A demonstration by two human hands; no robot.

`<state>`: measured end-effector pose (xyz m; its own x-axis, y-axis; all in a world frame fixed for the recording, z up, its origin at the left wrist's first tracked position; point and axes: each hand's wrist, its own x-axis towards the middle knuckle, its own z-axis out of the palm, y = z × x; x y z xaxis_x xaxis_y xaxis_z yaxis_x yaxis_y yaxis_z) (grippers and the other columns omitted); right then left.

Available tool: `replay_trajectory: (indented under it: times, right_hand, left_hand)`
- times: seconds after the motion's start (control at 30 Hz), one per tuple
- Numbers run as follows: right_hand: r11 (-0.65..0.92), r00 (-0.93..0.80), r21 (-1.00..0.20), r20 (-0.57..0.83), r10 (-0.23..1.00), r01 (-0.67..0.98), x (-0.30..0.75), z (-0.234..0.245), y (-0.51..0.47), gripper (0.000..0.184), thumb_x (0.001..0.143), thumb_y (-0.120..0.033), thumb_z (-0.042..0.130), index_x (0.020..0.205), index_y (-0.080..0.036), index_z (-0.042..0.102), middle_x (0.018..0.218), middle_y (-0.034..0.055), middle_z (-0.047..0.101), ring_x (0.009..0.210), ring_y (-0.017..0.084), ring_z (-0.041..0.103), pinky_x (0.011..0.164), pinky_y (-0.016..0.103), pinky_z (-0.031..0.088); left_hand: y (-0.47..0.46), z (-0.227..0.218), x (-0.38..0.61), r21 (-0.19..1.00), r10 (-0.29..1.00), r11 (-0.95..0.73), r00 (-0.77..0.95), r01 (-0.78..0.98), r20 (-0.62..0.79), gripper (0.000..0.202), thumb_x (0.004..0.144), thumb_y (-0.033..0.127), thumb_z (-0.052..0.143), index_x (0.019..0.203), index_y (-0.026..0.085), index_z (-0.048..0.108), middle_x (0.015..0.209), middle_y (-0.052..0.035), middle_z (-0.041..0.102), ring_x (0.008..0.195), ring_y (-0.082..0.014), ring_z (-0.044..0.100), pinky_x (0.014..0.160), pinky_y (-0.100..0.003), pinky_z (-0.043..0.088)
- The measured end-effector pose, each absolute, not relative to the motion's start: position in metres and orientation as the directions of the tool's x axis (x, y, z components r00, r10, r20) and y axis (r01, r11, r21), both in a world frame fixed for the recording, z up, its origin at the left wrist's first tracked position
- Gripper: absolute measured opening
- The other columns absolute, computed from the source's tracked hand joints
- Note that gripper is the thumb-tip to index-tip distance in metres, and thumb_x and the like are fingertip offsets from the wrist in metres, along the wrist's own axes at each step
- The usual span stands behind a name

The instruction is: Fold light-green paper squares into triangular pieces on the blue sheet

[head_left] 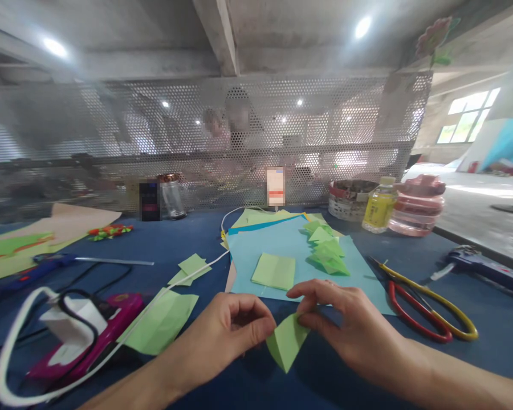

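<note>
Between my two hands is a small piece of green paper (287,343), creased down the middle with its corner pointing toward me. My left hand (243,327) pinches its left edge between thumb and fingers. On the opposite edge, my right hand (336,316) grips it with the thumb below, its index finger stretched out above. Just beyond lies a flat square of green paper (274,271) on a light blue sheet (256,242). Several folded green paper pieces (327,256) sit in a row on the sheet's right side.
Scissors (431,310) and a glue gun (487,267) lie at right. Left are a magenta power strip (123,310) with white cable, more green paper (162,322) and another glue gun (47,270). A yellow bottle (378,208), pink jug (416,208) and propped phone (276,188) stand behind.
</note>
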<state>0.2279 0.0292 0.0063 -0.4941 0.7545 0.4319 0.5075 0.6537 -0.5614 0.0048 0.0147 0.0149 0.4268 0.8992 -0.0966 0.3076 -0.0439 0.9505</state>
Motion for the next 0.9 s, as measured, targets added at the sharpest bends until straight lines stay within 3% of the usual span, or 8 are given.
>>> replay_trajectory:
  times: [0.17,0.37,0.57,0.77,0.9]
  right_hand:
    - [0.701,-0.510,-0.525,0.482,0.712,0.483,0.228,0.001,0.029,0.025,0.088,-0.012,0.057,0.108,-0.027,0.061,0.081,-0.0043,0.068,0.078,0.012,0.063,0.075,0.024,0.047]
    - [0.823,-0.642,-0.416,0.520,0.564,0.386,0.228,0.004,0.028,0.022,0.091,-0.009,0.050,0.106,-0.021,0.062,0.087,0.0023,0.067,0.082,0.014,0.060,0.079,0.028,0.046]
    - [0.892,-0.765,-0.234,0.459,0.451,0.386,0.226,0.013,0.018,0.042,0.084,0.000,0.046,0.117,-0.023,0.058,0.118,0.0080,0.057,0.103,0.020,0.052,0.090,0.036,0.042]
    - [0.926,-0.823,-0.153,0.425,0.377,0.345,0.224,0.014,0.021,0.022,0.088,-0.003,0.047,0.090,-0.020,0.060,0.098,0.0028,0.063,0.095,0.016,0.052,0.089,0.033,0.037]
    - [0.910,-0.809,-0.105,0.426,0.405,0.401,0.224,0.009,0.028,0.024,0.090,-0.003,0.040,0.083,-0.018,0.058,0.086,0.0045,0.063,0.091,0.018,0.052,0.085,0.034,0.038]
  left_hand:
    - [0.013,0.012,0.007,0.952,0.904,-0.038,0.416,0.305,-0.097,0.019,0.079,0.032,0.065,0.088,0.014,0.064,0.073,0.0011,0.058,0.065,-0.0117,0.048,0.061,-0.023,0.038]
    - [0.008,0.006,0.013,0.936,0.909,-0.115,0.416,0.333,-0.037,0.024,0.078,0.027,0.068,0.098,0.016,0.061,0.069,0.0044,0.054,0.060,-0.0098,0.043,0.056,-0.022,0.036]
    - [0.005,-0.003,0.013,0.886,0.896,-0.289,0.427,0.362,0.118,0.030,0.081,0.015,0.058,0.110,0.019,0.056,0.066,0.0065,0.053,0.059,-0.0101,0.047,0.056,-0.021,0.038]
    - [0.008,-0.003,0.008,0.818,0.923,-0.318,0.353,0.479,0.152,0.034,0.081,0.014,0.054,0.113,0.023,0.053,0.067,0.0082,0.051,0.056,-0.0100,0.047,0.053,-0.021,0.036]
    - [0.009,0.001,0.008,0.753,0.934,-0.314,0.331,0.579,0.134,0.039,0.079,0.012,0.052,0.117,0.022,0.048,0.061,0.0093,0.047,0.056,-0.0120,0.047,0.056,-0.023,0.036]
